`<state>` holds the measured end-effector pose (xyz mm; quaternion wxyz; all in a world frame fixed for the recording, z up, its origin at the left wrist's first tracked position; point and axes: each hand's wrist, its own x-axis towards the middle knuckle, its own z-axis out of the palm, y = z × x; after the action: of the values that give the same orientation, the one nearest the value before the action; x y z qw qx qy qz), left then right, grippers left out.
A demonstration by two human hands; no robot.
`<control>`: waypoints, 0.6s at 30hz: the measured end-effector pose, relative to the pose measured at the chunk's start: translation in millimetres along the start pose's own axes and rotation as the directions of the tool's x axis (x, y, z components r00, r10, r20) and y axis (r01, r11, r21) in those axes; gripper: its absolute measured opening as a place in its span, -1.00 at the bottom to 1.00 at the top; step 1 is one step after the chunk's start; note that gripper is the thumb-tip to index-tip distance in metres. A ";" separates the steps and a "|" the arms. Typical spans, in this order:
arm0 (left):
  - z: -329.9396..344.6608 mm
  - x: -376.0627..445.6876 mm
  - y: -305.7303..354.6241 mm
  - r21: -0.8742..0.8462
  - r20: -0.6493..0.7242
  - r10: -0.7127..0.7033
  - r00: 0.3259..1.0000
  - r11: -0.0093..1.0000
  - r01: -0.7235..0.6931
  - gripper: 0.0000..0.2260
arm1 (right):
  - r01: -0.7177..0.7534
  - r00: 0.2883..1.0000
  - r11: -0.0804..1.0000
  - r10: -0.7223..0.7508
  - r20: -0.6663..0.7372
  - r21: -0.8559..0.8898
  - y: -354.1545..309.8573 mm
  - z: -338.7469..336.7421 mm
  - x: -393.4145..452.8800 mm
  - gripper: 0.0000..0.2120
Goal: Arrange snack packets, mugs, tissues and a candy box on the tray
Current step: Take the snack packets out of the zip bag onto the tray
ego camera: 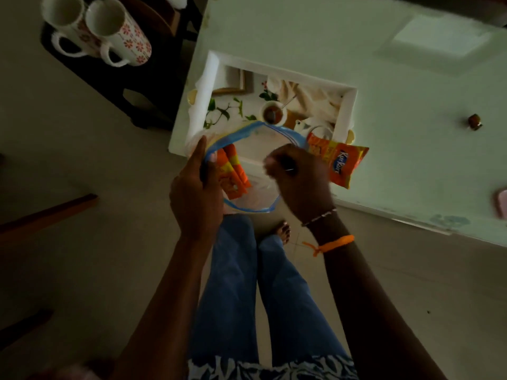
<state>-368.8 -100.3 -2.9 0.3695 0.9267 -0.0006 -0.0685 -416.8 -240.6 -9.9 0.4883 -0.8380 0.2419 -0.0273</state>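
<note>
A white-rimmed tray (347,111) with a printed picture inside lies on the pale green table. My left hand (196,193) grips the left edge of a clear zip bag with a blue rim (248,130), held open over the tray's near side. Orange snack packets (233,174) sit inside the bag. My right hand (297,179) is curled round an orange Kurkure packet (338,161), which sticks out to the right of the bag's mouth. Two white mugs with red flower prints (115,31) lie side by side on a dark stool at the upper left.
The pale green table (411,119) fills the upper right; a small dark object (474,122) sits on it and something pink (502,202) shows at the right edge. A dark stool (137,86) stands left of the table. My legs and a bare foot are below.
</note>
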 end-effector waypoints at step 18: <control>-24.7 6.5 4.5 -0.181 0.025 0.035 0.999 0.983 -0.030 -0.68 | -0.075 0.876 0.939 0.222 0.429 -0.334 9.0 128.9 54.6 -0.74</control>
<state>-359.0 -87.0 17.1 0.4530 0.8882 -0.0147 -0.0750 -335.8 -164.1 -95.0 0.3957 -0.8647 0.1848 0.2479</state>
